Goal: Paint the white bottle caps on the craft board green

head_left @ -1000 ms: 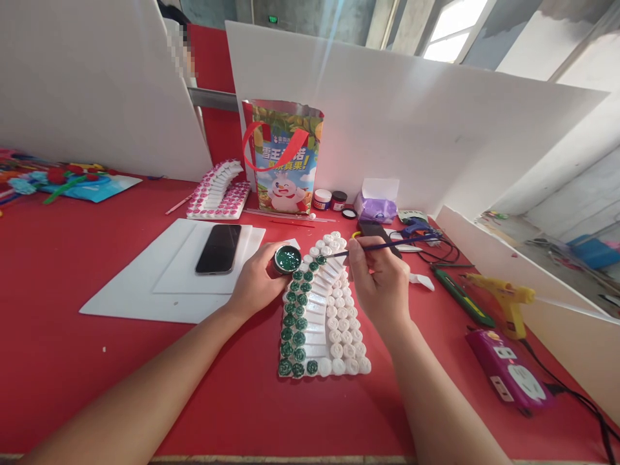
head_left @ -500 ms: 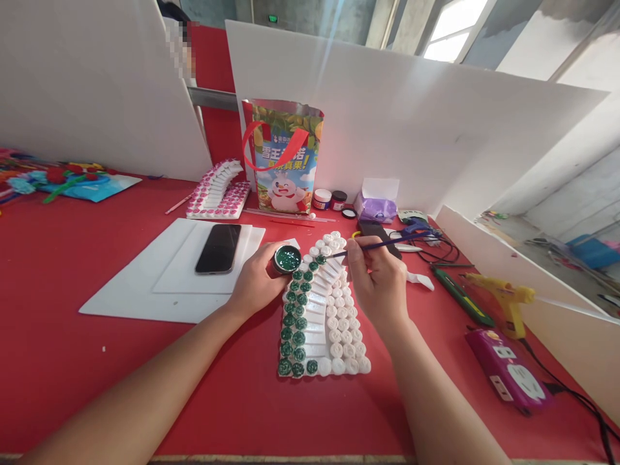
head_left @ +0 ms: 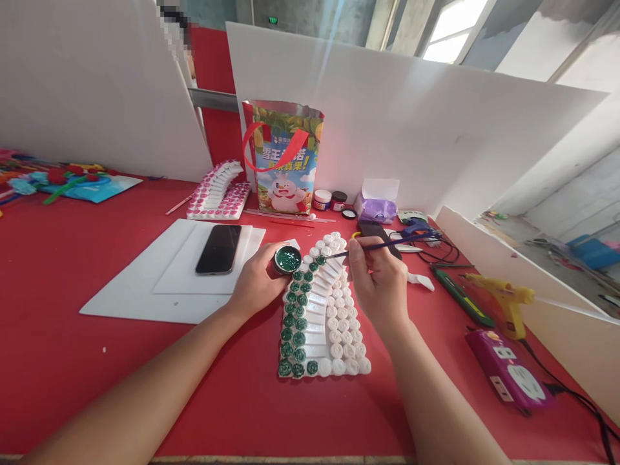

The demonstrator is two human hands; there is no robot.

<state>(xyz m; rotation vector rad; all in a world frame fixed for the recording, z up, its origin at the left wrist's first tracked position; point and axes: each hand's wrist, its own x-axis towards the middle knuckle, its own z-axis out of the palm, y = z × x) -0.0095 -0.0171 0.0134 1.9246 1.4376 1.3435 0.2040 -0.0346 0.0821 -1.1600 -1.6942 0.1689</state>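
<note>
The left hand (head_left: pixel 259 278) has its grip curled around an open jar of green paint (head_left: pixel 288 259), just beside the upper left edge of a rosette-covered model (head_left: pixel 317 316). The right hand (head_left: pixel 385 278) pinches a slim paintbrush (head_left: pixel 387 243) in a closed grip, its tip at a green rosette near the model's top (whether bristle and rosette touch, I cannot tell). The model sits on the red surface (head_left: pixel 217 400) between the forearms: green rosettes down its left side, white ones on the right and top, pale strips between. A smartphone (head_left: pixel 219 249) lies on white boards (head_left: pixel 140 290) left of the jar.
</note>
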